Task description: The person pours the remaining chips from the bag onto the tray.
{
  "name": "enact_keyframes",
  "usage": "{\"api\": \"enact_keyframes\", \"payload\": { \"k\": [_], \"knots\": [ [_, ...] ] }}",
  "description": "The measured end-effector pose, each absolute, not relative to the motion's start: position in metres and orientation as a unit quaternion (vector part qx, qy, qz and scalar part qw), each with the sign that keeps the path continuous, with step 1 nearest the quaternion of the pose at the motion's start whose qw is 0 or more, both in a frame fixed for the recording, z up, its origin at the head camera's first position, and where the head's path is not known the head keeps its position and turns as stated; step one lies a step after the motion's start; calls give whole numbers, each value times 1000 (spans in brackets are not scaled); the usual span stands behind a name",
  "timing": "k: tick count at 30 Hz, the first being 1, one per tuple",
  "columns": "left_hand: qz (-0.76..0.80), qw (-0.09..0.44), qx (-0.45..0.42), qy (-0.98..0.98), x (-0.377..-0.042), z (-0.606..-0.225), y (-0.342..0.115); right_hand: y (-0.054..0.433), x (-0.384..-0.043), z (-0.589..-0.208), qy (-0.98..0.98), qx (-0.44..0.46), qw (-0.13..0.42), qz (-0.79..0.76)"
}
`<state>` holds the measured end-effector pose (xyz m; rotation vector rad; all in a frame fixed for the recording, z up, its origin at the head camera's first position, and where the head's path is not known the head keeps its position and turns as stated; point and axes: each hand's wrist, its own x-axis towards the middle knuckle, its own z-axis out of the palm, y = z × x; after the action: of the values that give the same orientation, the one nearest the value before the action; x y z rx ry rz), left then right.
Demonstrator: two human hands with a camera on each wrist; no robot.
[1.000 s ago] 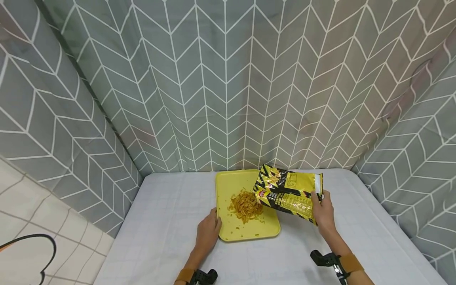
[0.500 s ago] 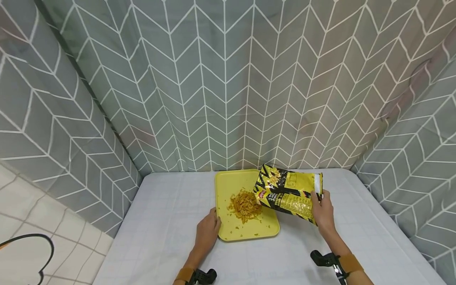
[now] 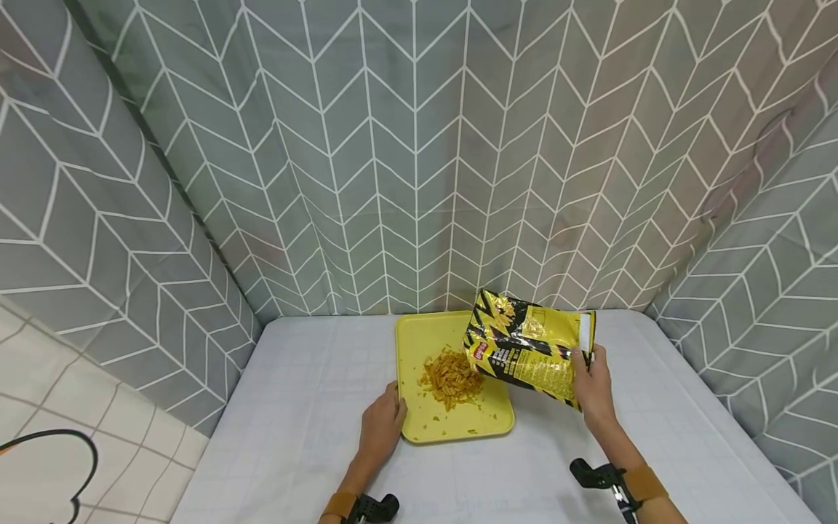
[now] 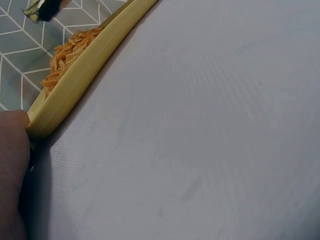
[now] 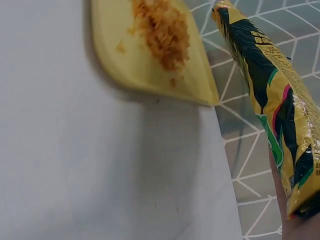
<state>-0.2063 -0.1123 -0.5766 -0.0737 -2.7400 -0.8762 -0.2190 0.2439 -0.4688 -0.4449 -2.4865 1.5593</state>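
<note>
A yellow tray (image 3: pixel 428 327) lies on the table with a heap of orange-brown, chip-like snack pieces (image 3: pixel 452 378) on it and small crumbs near its front edge. My left hand (image 3: pixel 382 422) grips the tray's left rim. In my right hand (image 3: pixel 594 386) I hold a shiny yellow and black snack bag (image 3: pixel 527 346) by its right end. The bag's left end hangs over the tray's right side, close beside the heap. The right wrist view shows the bag (image 5: pixel 270 95) tilted above the tabletop, with its mouth turned out of sight. Only part of my left hand (image 4: pixel 12 165) shows in the left wrist view.
The table (image 3: pixel 294 393) wears a white cloth. Grey curtains (image 3: pixel 393 160) with a white chevron pattern stand behind it and at both sides. A brown strap (image 3: pixel 644 484) with a black device sits on each wrist.
The snack bag has shifted slightly, its upper left corner rising and its printed face turning a little. My left hand, the tray and the heap look unmoved.
</note>
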Motion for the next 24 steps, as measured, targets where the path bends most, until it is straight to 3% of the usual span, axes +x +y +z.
{"api": "enact_keyframes", "payload": {
  "k": [9,24],
  "knots": [
    [-293,141,-27,-945,-207,-578,-113,243,-220,-468,-847,-94,136,506],
    [-300,124,-22,-946,-206,-577,-113,241,-217,-465,-814,-114,109,559]
  ]
}}
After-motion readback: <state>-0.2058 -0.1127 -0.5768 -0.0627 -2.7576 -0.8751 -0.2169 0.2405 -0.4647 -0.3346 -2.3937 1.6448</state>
